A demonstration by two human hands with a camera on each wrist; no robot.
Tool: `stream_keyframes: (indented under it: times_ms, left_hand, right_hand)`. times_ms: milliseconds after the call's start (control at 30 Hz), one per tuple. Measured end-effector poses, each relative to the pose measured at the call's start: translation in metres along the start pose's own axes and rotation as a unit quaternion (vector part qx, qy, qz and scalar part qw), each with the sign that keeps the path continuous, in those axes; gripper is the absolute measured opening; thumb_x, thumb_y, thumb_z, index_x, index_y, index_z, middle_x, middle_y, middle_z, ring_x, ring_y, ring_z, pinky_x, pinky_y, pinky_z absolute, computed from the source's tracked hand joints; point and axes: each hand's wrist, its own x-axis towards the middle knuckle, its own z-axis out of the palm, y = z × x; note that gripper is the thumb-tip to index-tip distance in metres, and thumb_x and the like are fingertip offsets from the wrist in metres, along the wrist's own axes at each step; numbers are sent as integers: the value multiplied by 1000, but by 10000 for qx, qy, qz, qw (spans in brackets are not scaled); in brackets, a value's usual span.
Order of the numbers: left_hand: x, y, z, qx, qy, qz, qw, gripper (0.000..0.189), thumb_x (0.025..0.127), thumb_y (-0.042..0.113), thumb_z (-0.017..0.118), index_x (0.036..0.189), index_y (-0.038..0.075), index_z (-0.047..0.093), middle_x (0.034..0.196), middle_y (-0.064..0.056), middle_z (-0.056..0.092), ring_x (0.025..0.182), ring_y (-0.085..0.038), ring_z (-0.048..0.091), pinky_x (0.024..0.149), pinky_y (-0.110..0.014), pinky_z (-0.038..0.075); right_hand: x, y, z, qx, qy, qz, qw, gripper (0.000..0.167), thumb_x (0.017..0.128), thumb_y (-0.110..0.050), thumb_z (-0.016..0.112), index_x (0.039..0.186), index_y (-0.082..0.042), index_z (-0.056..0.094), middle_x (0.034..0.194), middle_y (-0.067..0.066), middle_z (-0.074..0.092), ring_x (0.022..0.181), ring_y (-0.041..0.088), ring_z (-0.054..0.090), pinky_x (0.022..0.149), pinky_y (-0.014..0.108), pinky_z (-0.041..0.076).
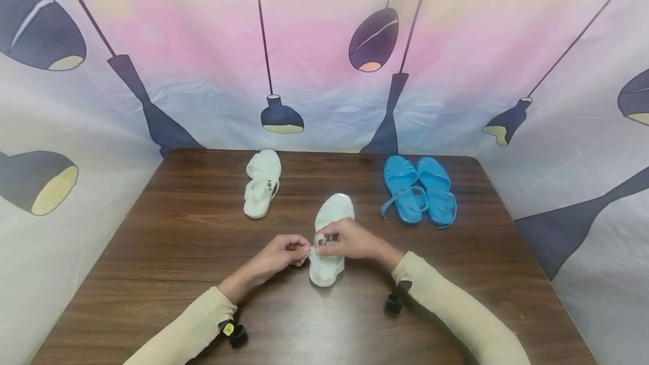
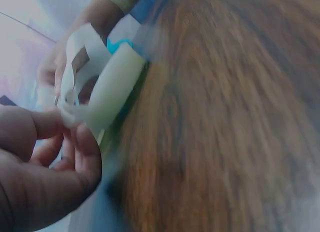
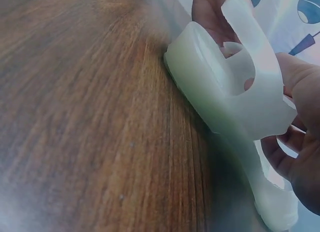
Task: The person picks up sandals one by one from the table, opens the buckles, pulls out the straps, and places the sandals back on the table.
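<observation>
A white sandal (image 1: 334,207) lies on the brown table, toe pointing away from me. At its left side my left hand (image 1: 284,252) pinches the ankle strap between thumb and fingertips. My right hand (image 1: 355,239) reaches over the sandal from the right and grips the strap near the metal buckle (image 1: 320,240). In the left wrist view, the strap (image 2: 86,39) arches up above the pale heel (image 2: 117,79). The right wrist view shows the strap's raised band (image 3: 257,47) between the two hands; the buckle is hidden there.
A second white sandal (image 1: 265,165) stands toward the back left of the wooden table (image 1: 203,196). At the back right, two blue sandals (image 1: 400,172) sit side by side, their straps loose. Behind the table hangs a cloth (image 1: 314,61) printed with lamps.
</observation>
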Motion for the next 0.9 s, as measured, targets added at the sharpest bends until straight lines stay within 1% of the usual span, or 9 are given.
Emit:
stream_keyframes:
  times_ms: [67,200,267,400,533,600,733,800,900]
  left_hand:
    - [0,1,1,142,91,52,9998,19,102,6,60,105,-12,65,84,-6,61,78,-13,56,69,-23,50]
    - [0,4,3,659,354,228,9969,15,100,7,63,103,-8,67,86,-14,65,75,-16,57,66,-24,49]
    - [-1,5,4,853,452,270,9950,14,100,7,64,102,-6,68,86,-14,66,74,-17,57,63,-23,47]
    - [-1,7,6,986,645,272,9927,14,100,8,65,101,-5,69,86,-8,67,74,-17,57,60,-23,47]
    - [-1,9,7,880,878,190,9921,17,100,10,66,105,-5,70,86,-7,67,74,-16,58,61,-25,48]
    - [-2,10,5,789,844,65,9933,18,100,11,65,107,-5,70,86,-8,68,76,-15,60,64,-26,51]
    - [-6,11,3,604,448,-179,9970,18,101,9,62,105,-7,67,86,-9,67,78,-14,61,70,-26,56]
    - [-7,11,2,380,277,-263,9985,17,101,6,61,105,-10,65,86,-9,66,80,-13,61,73,-26,57]
    - [-7,9,0,92,196,-316,9993,17,101,4,60,105,-12,63,86,-6,64,81,-12,60,74,-24,56]
  right_hand:
    - [0,0,1,-25,0,22,10000,20,90,-23,81,106,-12,78,93,-6,73,81,3,61,72,22,55]
    - [2,1,2,-59,38,35,10000,18,89,-21,81,105,-12,78,92,-6,74,81,2,61,73,21,54]
    - [2,1,3,-56,23,-16,10000,18,90,-22,81,104,-12,78,92,-7,73,81,2,61,72,21,54]
    - [3,0,5,24,-8,-55,10000,17,90,-23,80,103,-12,78,91,-7,73,80,1,61,71,21,54]
    - [2,1,6,103,70,79,9999,18,90,-22,81,104,-12,78,93,-7,75,82,1,62,73,22,55]
    - [2,1,6,98,100,73,9999,17,90,-22,81,104,-12,78,93,-7,75,82,2,63,74,22,56]
    - [1,3,6,10,180,-6,9998,11,91,-23,80,97,-15,77,87,-9,72,78,2,59,71,23,54]
    - [2,2,6,-45,230,-34,9997,9,90,-23,80,93,-16,76,84,-10,70,75,2,57,69,22,53]
    - [2,2,7,-39,268,-60,9996,9,90,-23,81,90,-16,75,82,-11,68,74,2,56,68,22,52]
